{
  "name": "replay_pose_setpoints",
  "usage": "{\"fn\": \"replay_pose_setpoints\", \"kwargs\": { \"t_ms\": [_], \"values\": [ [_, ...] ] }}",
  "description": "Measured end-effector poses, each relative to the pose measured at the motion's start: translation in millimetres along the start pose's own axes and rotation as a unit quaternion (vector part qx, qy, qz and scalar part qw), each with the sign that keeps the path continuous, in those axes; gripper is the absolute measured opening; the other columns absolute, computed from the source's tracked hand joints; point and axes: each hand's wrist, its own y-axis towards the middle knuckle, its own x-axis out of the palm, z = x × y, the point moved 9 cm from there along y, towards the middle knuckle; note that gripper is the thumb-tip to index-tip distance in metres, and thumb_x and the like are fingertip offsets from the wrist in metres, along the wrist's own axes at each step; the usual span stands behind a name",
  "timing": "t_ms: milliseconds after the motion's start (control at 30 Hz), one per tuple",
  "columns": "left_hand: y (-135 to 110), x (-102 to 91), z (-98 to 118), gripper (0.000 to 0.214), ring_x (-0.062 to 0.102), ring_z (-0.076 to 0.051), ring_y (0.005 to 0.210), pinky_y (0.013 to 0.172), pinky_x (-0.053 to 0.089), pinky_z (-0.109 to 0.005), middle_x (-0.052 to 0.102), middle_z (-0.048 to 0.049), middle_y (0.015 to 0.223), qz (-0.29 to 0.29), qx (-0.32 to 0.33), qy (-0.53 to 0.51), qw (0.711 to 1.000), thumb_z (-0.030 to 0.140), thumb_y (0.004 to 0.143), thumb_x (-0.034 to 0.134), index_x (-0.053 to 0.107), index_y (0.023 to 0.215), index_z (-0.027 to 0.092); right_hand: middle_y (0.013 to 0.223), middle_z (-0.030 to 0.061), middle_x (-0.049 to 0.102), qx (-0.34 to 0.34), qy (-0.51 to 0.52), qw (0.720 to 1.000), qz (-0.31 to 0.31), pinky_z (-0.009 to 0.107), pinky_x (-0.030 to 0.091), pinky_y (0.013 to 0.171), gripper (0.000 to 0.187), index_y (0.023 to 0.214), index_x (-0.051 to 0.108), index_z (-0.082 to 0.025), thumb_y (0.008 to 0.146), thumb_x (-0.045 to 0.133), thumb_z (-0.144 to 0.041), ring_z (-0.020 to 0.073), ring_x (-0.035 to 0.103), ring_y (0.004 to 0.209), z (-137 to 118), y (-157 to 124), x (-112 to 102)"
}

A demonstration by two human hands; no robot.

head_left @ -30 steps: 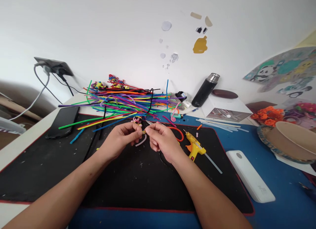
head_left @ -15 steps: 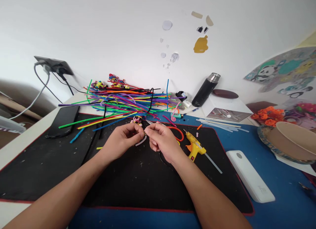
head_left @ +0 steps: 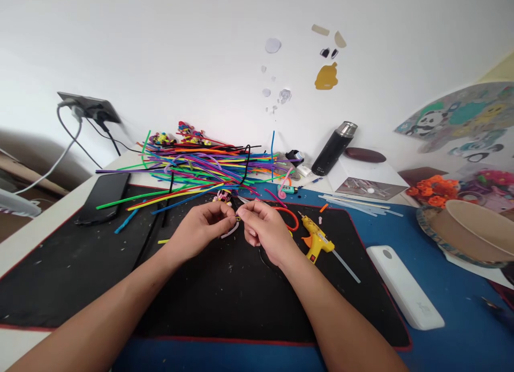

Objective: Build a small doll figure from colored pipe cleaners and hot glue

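Observation:
My left hand [head_left: 204,227] and my right hand [head_left: 265,227] meet above the middle of the black mat [head_left: 225,302], thumb and forefinger pinched on each. Between the fingertips shows a small yellow pipe cleaner loop [head_left: 238,219], mostly covered by the fingers. A short pale strip [head_left: 230,231] lies just beneath them. Behind the hands sits a small pink, yellow and black figure [head_left: 224,196]. Scissors with an orange-red handle [head_left: 296,221] lie partly hidden behind my right hand. To the right rests a yellow glue gun [head_left: 318,240] with a clear glue stick in its back.
A pile of coloured pipe cleaners [head_left: 201,160] spreads along the wall. At left lies a black phone [head_left: 103,198]. A black flask [head_left: 334,150], a white box [head_left: 371,176], loose glue sticks [head_left: 357,205], a white power bank [head_left: 405,286] and a beige bowl [head_left: 482,227] stand or lie rightward.
The fingertips have shifted very slightly, and more of the small yellow loop shows between them. The rest of the table looks the same, with a slight camera movement.

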Motion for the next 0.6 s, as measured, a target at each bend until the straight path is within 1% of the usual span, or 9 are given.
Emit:
{"fn": "replay_pose_setpoints", "kwargs": {
  "t_ms": [100, 267, 333, 400, 433, 500, 600],
  "values": [
    [2.2, 0.3, -5.0, 0.037, 0.05, -0.013, 0.06, 0.057, 0.041, -0.024, 0.06, 0.0011, 0.068, -0.005, -0.009, -0.006, 1.0, 0.053, 0.081, 0.08, 0.068, 0.077, 0.018, 0.05, -0.012, 0.044, -0.032, 0.013, 0.999, 0.03, 0.022, 0.025, 0.039, 0.036, 0.086, 0.061, -0.02, 0.083, 0.079, -0.051, 0.0069, 0.04, 0.039, -4.5, 2.3, -6.7],
    [6.3, -2.8, -14.2, 0.036, 0.051, -0.014, 0.061, 0.057, 0.042, -0.024, 0.061, 0.0012, 0.069, -0.005, -0.005, -0.011, 1.0, 0.053, 0.08, 0.08, 0.068, 0.078, 0.019, 0.05, -0.0122, 0.044, -0.074, -0.01, 0.995, 0.064, 0.022, 0.027, 0.039, 0.037, 0.086, 0.059, -0.021, 0.085, 0.076, -0.054, 0.0076, 0.04, 0.036, -6.4, 5.0, -7.5],
    [7.4, -4.4, -17.1, 0.036, 0.051, -0.014, 0.061, 0.058, 0.042, -0.025, 0.062, 0.001, 0.07, -0.004, -0.006, 0.0, 1.0, 0.054, 0.08, 0.079, 0.069, 0.078, 0.019, 0.051, -0.0113, 0.046, -0.079, -0.057, 0.993, 0.067, 0.023, 0.031, 0.04, 0.036, 0.086, 0.059, -0.021, 0.088, 0.074, -0.054, 0.0083, 0.042, 0.038, -5.0, 2.8, -6.3],
    [7.9, -6.5, -18.0, 0.038, 0.052, -0.014, 0.063, 0.059, 0.042, -0.025, 0.063, 0.0003, 0.072, 0.004, -0.006, 0.008, 1.0, 0.055, 0.078, 0.08, 0.071, 0.08, 0.019, 0.056, -0.0098, 0.048, -0.084, -0.128, 0.986, 0.067, 0.023, 0.031, 0.041, 0.033, 0.09, 0.062, -0.021, 0.092, 0.072, -0.053, 0.0087, 0.043, 0.04, -4.3, -3.7, -9.7],
    [8.0, -7.3, -17.7, 0.038, 0.053, -0.015, 0.063, 0.059, 0.042, -0.025, 0.064, 0.0, 0.073, 0.008, -0.006, 0.01, 1.0, 0.056, 0.077, 0.081, 0.071, 0.08, 0.019, 0.057, -0.0091, 0.049, -0.087, -0.166, 0.979, 0.075, 0.023, 0.031, 0.042, 0.031, 0.092, 0.064, -0.022, 0.093, 0.07, -0.052, 0.0089, 0.043, 0.041, -4.7, -9.2, -15.2],
    [8.0, -8.0, -16.8, 0.04, 0.052, -0.015, 0.063, 0.058, 0.042, -0.025, 0.065, -0.0003, 0.074, 0.015, -0.007, 0.007, 1.0, 0.057, 0.074, 0.082, 0.071, 0.079, 0.019, 0.059, -0.0074, 0.05, -0.088, -0.233, 0.963, 0.105, 0.023, 0.032, 0.045, 0.03, 0.093, 0.067, -0.022, 0.096, 0.069, -0.051, 0.0097, 0.044, 0.045, -6.8, -24.5, -34.1],
    [8.2, -6.3, -16.5, 0.042, 0.051, -0.014, 0.061, 0.058, 0.041, -0.026, 0.064, 0.0001, 0.071, 0.014, -0.013, -0.006, 1.0, 0.058, 0.07, 0.084, 0.069, 0.076, 0.019, 0.064, -0.0045, 0.055, -0.072, -0.324, 0.93, 0.156, 0.023, 0.034, 0.047, 0.028, 0.095, 0.07, -0.021, 0.096, 0.068, -0.049, 0.0114, 0.048, 0.051, -13.2, -55.7, -71.9]
  ]
}}
